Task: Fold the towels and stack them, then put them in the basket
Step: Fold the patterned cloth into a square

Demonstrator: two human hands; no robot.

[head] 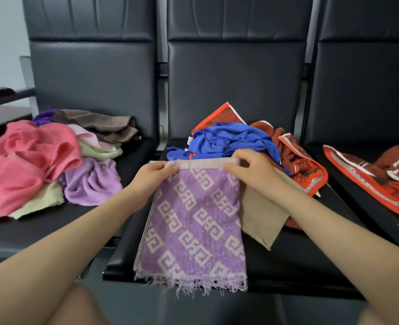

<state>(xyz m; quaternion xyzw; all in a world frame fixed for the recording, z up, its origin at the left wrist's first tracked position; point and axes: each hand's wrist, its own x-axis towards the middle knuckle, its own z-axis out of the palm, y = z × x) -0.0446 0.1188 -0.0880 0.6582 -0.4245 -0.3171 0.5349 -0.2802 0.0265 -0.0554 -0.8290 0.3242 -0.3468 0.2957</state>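
Both hands, left hand (152, 174) and right hand (247, 168), pinch the far hem corners of the purple patterned towel (193, 226), flat on the middle seat (311, 259), long axis toward the person, fringe nearest; no basket visible.

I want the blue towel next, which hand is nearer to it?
Right. The right hand sits just below the blue towel, almost touching it; the left hand is farther off, below and left of it.

Towels (195, 221) on black seats (311, 254)
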